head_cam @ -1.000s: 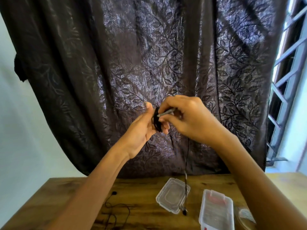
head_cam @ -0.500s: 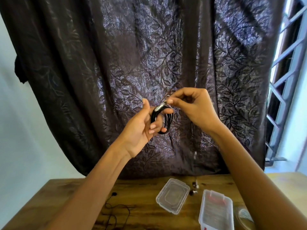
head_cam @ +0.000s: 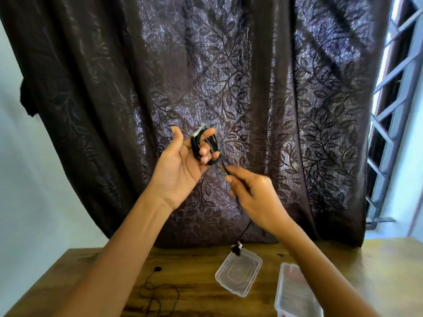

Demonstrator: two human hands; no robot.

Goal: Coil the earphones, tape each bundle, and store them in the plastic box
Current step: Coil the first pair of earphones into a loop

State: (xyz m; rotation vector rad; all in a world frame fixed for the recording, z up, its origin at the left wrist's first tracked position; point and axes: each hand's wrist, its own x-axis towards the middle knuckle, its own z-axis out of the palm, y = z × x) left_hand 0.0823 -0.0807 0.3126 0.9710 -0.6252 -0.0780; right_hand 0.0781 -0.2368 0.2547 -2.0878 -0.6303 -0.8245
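**Earphone cable half wound on the left hand, tail in the right**

The earphone coil (head_cam: 207,145) sits round the curled fingers of the left hand (head_cam: 178,165). The right hand (head_cam: 256,195), lower and to the right, pinches the loose tail (head_cam: 223,165), which slants down to the earbuds (head_cam: 237,248) hanging over the wooden table (head_cam: 194,266). I judge the tail must go up round those fingers. The shallow clear container (head_cam: 239,274) looks empty; the plastic box (head_cam: 290,291) shows something reddish.

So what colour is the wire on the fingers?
The coiled wire is black; head view shows it.
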